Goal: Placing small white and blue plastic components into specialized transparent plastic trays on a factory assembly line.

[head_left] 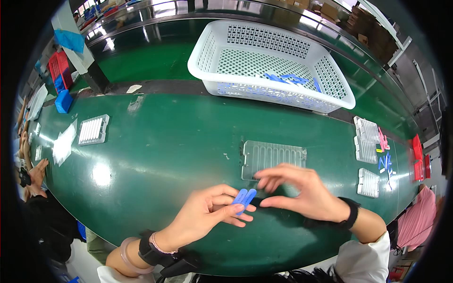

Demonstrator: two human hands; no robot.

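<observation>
1. Blue flat pieces (248, 197), a pair, are showing at lower centre of the frame; left hand (200, 212) is pinching them between thumb and fingers.
2. Right hand (306, 193) is hovering right of centre, fingers loosely curling, thumb apart, apparently holding nothing.
3. Pieces are looking light, stiff, maybe slippery; flat faces near one end are offering the likeliest hold.
4. Clear tray (273, 154) is lying mid-frame, right of centre.

The glossy green counter (184, 137) catches a bright glare on its left side. Near the middle lies a clear grooved tray (276, 152); well to the left, a tray of white sticks (104, 128) sits beside thin translucent sheets (64, 144). Rightward lie pale ridged trays (368, 183), with pink pieces (382, 138) and scattered blue pieces (388, 161) close by.
</observation>
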